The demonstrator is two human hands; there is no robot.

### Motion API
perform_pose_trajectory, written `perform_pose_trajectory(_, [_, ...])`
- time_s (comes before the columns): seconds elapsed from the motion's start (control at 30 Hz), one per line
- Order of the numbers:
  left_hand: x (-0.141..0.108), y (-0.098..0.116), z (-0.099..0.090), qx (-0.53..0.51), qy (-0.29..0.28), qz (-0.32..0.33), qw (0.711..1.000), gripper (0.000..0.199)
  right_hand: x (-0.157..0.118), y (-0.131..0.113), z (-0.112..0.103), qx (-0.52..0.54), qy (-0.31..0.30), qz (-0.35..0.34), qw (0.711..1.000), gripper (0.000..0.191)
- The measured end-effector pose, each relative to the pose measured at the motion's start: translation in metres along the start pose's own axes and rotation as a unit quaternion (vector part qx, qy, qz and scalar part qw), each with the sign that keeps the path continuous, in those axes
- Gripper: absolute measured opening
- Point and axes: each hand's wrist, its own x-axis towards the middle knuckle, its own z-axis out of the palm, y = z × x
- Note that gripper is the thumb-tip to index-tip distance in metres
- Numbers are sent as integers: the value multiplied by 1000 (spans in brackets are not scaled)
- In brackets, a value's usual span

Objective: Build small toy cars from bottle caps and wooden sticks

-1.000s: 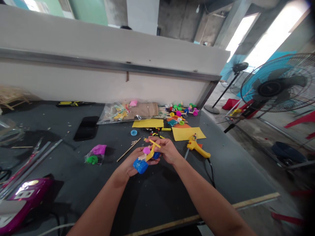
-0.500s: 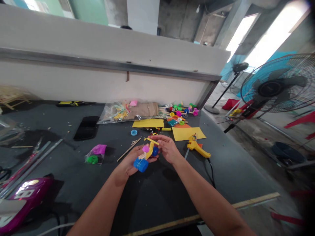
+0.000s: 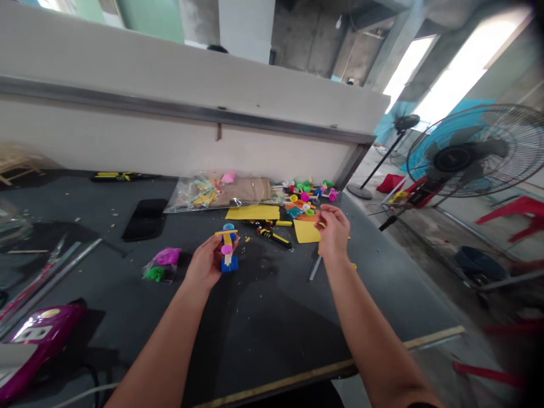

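In my left hand (image 3: 207, 264) is a small handmade toy vehicle (image 3: 228, 251) with blue bottle-cap wheels, thin wooden sticks, a yellow body with a crossbar, and a pink round piece. The fingers close on its left side. My right hand (image 3: 334, 231) hangs apart from it, over the yellow sheet (image 3: 304, 232) on the right. Its fingers are curled together; whether something small sits between them cannot be made out. The yellow glue gun is mostly hidden behind this hand and wrist, with its glue stick (image 3: 315, 268) showing beside it.
Yellow-black pliers (image 3: 275, 237) lie beyond the toy. Behind are another yellow sheet (image 3: 252, 212), a plastic bag (image 3: 199, 195) and a pile of colourful small parts (image 3: 312, 190). A black phone (image 3: 145, 220), a clay packet (image 3: 164, 263) and a purple device (image 3: 45, 345) lie to the left.
My right hand has let go of the toy and moved right, over the glue gun. My left hand has shifted left with the toy, now turned more upright in view. The pliers show more.
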Motion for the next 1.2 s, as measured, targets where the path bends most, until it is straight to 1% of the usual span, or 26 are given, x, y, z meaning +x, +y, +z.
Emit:
perform_pose_trajectory(0.07, [-1, 0, 2, -5, 11, -2, 1000, 23, 16, -16, -15, -89, -32, 10, 995, 17])
perform_pose_trajectory(0.1, [-1, 1, 2, -10, 19, 1, 1000, 24, 24, -22, -23, -144, -54, 14, 988, 18])
perform_pose_trajectory(0.13, [0, 1, 3, -16, 29, 7, 999, 24, 30, -25, -32, -210, -77, 13, 975, 19])
perform_pose_trajectory(0.17, [1, 2, 2, -23, 40, 14, 999, 24, 35, -27, -41, -293, -102, 1, 951, 19])
perform_pose_trajectory(0.2, [3, 2, 2, -31, 52, 23, 998, 24, 39, -27, -49, -382, -135, -16, 914, 20])
perform_pose_trajectory(0.27, [7, 5, 0, -48, 71, 37, 996, 23, 42, -22, -61, -537, -216, -65, 813, 22])
perform_pose_trajectory(0.3, [9, 6, -2, -56, 77, 44, 994, 22, 40, -18, -64, -575, -245, -80, 777, 21])
perform_pose_trajectory(0.33, [10, 7, -3, -64, 83, 49, 993, 22, 37, -13, -64, -595, -268, -92, 753, 19])
perform_pose_trajectory(0.37, [12, 8, -5, -70, 87, 54, 992, 22, 32, -8, -63, -601, -286, -100, 739, 18])
perform_pose_trajectory(0.4, [13, 9, -6, -74, 90, 58, 992, 22, 26, -2, -58, -600, -304, -106, 732, 17])
perform_pose_trajectory(0.47, [14, 11, -8, -80, 91, 58, 991, 22, 13, 10, -44, -599, -346, -128, 711, 18])
perform_pose_trajectory(0.5, [14, 11, -8, -82, 91, 55, 991, 21, 7, 17, -34, -601, -364, -147, 697, 22])
perform_pose_trajectory(0.57, [13, 11, -9, -87, 88, 47, 991, 20, 0, 30, -12, -636, -382, -213, 635, 39])
perform_pose_trajectory(0.6, [12, 11, -9, -89, 87, 42, 991, 20, -1, 36, -2, -653, -387, -231, 609, 47])
perform_pose_trajectory(0.63, [11, 12, -8, -91, 86, 36, 991, 20, -1, 42, 8, -668, -393, -237, 586, 54])
perform_pose_trajectory(0.7, [9, 13, -8, -95, 85, 26, 992, 20, 4, 51, 24, -685, -408, -228, 559, 62])
perform_pose_trajectory(0.73, [8, 14, -8, -98, 85, 21, 991, 20, 6, 55, 29, -688, -416, -220, 552, 64])
perform_pose_trajectory(0.8, [6, 16, -7, -108, 81, 11, 991, 21, 11, 60, 36, -689, -425, -212, 548, 66])
perform_pose_trajectory(0.93, [7, 19, -7, -117, 76, -2, 990, 21, 12, 62, 38, -687, -430, -214, 546, 71])
perform_pose_trajectory(0.97, [7, 19, -7, -117, 76, -1, 990, 20, 11, 60, 37, -682, -434, -208, 551, 71])
perform_pose_trajectory(1.1, [12, 17, -9, -125, 85, 34, 988, 17, 12, 48, 36, -624, -475, -140, 605, 59])
perform_pose_trajectory(1.13, [12, 16, -10, -128, 87, 44, 987, 16, 12, 44, 35, -599, -486, -114, 626, 55])
perform_pose_trajectory(1.2, [14, 15, -11, -132, 88, 55, 986, 16, 12, 36, 33, -523, -506, -29, 685, 45])
